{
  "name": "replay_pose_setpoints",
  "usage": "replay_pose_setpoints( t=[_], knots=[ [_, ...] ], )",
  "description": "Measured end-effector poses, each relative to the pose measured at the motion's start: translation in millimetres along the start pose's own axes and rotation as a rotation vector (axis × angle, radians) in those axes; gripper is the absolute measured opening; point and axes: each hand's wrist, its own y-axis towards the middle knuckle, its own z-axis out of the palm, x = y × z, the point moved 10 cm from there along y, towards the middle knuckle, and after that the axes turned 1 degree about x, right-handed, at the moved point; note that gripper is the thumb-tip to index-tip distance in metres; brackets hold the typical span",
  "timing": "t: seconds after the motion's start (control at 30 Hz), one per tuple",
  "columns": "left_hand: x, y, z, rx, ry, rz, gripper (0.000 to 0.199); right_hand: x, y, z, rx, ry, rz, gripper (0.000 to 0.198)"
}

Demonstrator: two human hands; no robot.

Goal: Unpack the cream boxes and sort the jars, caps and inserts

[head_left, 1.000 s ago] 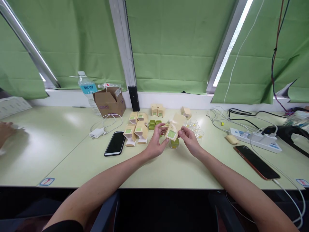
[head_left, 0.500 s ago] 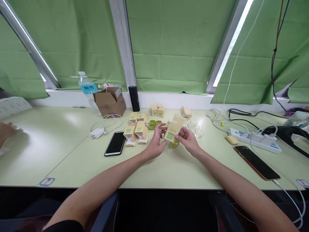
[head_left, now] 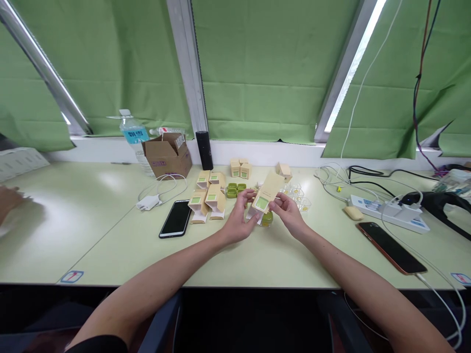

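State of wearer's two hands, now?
Left hand: holding the small carton at its left side.
Right hand: pinching the small carton's right edge.

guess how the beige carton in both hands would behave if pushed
The beige carton is probably light, since it looks like thin card. It would likely flatten under a push, as its lower end appears open.

Lettering [head_left: 268, 193] on the carton [head_left: 271, 185] illegibly small, co-worker's hand [head_left: 10, 200] blurry at left edge.
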Motion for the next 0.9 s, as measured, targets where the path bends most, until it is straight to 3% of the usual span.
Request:
replay_pose_setpoints(
  t=[0.13,0.3,0.53,0.7,0.9],
  knots=[
    [0.7,-1.5,-5.0,-0.060,0.113,0.022,0.055,-1.6,0.6,-1.0,0.000,-0.029,0.000,0.054],
    [-0.5,-3.6,-2.6,-0.032,0.233,0.089,0.043,-1.7,2.2,-8.7,-0.045,-0.050,-0.001,0.056],
    [7.6,-1.1,-5.4,-0.082,0.170,0.031,0.037,-5.7,1.7,-0.5,-0.011,-0.016,0.018,0.057],
    [5.6,0.3,-4.0,-0.064,0.089,0.009,0.049,-4.3,0.9,-0.2,-0.017,0.009,0.014,0.060],
    [10.8,-2.8,2.6,-0.020,-0.019,-0.077,0.081,-4.6,-0.2,-5.1,-0.047,-0.039,0.048,0.062]
  ],
)
